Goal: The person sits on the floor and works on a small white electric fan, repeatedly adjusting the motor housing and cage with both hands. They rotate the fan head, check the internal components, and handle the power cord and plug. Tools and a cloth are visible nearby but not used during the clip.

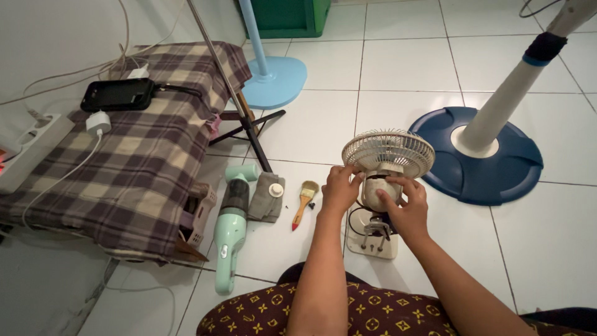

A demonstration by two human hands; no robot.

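Patterned dark cloth (pixel 348 314) over my lap fills the bottom centre of the frame, and both my forearms rise from it. At centre, my left hand (pixel 339 190) grips the lower rim of the small cream desk fan (pixel 387 163), its fingers curled closed on the wire grille. My right hand (pixel 407 208) wraps the fan's motor housing just below the grille, fingers bent around it and thumb pressing its front. That fan stands on the white tiled floor (pixel 323 124), its flat cream base (pixel 373 242) showing between my wrists.

Left of centre lie, side by side: a paintbrush (pixel 304 200) with a red-tipped wooden handle, a folded grey cloth (pixel 266 198) with a small white cap on it, and a mint-green handheld vacuum (pixel 231 233).

At far left, a plaid blanket (pixel 143 155) covers a low box; a black phone (pixel 117 94) and a white charger (pixel 97 123) rest on it. At upper right stands a blue round fan base (pixel 497 168) with a white pole; a lighter blue base (pixel 277 81) sits at upper centre.
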